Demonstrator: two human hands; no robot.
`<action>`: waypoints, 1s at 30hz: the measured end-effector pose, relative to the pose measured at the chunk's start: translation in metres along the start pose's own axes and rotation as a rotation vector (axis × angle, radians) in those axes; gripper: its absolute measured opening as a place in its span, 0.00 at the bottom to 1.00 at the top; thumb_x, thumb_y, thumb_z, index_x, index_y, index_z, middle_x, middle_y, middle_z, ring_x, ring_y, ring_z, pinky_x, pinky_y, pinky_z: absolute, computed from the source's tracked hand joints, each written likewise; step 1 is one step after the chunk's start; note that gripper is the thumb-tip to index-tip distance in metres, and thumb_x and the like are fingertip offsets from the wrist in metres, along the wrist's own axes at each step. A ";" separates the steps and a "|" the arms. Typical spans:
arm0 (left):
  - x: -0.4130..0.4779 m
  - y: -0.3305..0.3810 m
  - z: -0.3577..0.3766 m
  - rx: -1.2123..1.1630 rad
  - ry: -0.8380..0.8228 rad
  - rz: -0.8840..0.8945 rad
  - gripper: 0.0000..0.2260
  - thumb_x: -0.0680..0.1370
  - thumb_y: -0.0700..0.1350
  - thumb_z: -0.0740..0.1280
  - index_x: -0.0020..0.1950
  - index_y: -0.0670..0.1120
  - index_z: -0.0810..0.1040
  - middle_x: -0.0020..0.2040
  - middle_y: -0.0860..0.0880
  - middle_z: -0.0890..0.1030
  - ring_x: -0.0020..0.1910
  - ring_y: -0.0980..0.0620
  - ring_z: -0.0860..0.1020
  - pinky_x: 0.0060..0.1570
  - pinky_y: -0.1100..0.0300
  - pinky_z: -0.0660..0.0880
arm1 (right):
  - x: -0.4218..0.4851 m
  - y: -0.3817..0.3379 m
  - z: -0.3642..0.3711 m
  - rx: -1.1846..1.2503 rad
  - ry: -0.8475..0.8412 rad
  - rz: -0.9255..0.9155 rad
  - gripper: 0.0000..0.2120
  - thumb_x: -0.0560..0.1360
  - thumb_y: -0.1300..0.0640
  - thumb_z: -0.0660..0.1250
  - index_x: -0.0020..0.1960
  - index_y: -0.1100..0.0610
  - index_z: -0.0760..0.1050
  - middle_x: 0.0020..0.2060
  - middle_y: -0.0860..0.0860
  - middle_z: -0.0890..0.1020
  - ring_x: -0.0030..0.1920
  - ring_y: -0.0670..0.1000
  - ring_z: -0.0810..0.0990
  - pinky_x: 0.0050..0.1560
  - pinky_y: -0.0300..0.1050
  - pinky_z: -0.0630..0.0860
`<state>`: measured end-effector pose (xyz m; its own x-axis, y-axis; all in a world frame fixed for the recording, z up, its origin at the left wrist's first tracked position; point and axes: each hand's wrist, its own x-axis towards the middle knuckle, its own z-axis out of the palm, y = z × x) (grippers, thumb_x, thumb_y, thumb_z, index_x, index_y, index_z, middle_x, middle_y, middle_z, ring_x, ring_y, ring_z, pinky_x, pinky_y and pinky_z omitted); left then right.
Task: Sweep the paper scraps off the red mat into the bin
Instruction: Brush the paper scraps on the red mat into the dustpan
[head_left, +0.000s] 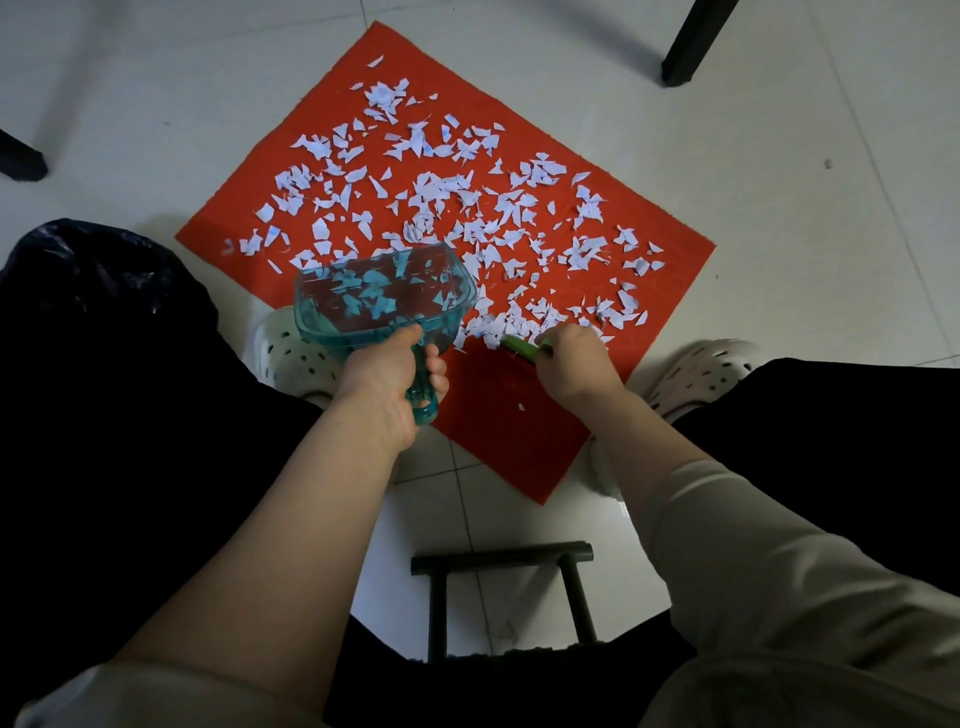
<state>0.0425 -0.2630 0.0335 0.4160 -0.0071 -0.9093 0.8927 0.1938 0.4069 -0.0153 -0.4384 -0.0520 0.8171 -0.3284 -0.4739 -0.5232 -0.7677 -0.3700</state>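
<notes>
Grip: left hand (387, 382) clenched round pan (384, 296) handle; right hand (576, 358) grasps brush (522, 347), scraps (467, 208) just beyond its knuckles. Scraps light, flimsy (likely to flutter): soft strokes.

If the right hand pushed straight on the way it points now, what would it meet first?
Most likely the paper scraps heaped on the red mat just ahead of the right hand and its green brush; the teal dustpan lies beyond. Depth is hard to judge.
</notes>
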 end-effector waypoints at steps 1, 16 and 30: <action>-0.001 0.000 0.001 0.001 -0.005 -0.001 0.07 0.80 0.44 0.62 0.44 0.44 0.70 0.32 0.49 0.72 0.16 0.58 0.68 0.16 0.70 0.65 | -0.002 0.000 0.002 -0.004 -0.023 0.000 0.10 0.76 0.63 0.61 0.48 0.63 0.80 0.41 0.58 0.82 0.40 0.57 0.80 0.41 0.48 0.80; -0.004 -0.004 0.006 0.012 -0.032 -0.015 0.06 0.80 0.44 0.63 0.45 0.44 0.71 0.32 0.49 0.72 0.16 0.58 0.69 0.17 0.70 0.66 | -0.008 0.014 0.003 -0.052 -0.365 0.033 0.13 0.77 0.57 0.68 0.59 0.61 0.75 0.54 0.56 0.80 0.51 0.54 0.80 0.54 0.48 0.80; -0.001 -0.005 0.007 0.010 -0.040 -0.021 0.06 0.80 0.44 0.63 0.44 0.44 0.71 0.31 0.49 0.72 0.16 0.58 0.69 0.17 0.70 0.66 | 0.004 0.010 -0.005 0.026 -0.282 0.031 0.11 0.77 0.59 0.66 0.58 0.59 0.79 0.51 0.56 0.81 0.48 0.54 0.81 0.52 0.49 0.81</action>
<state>0.0390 -0.2710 0.0330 0.4036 -0.0499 -0.9136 0.9028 0.1838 0.3888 -0.0164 -0.4501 -0.0533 0.7028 -0.1828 -0.6875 -0.5558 -0.7443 -0.3703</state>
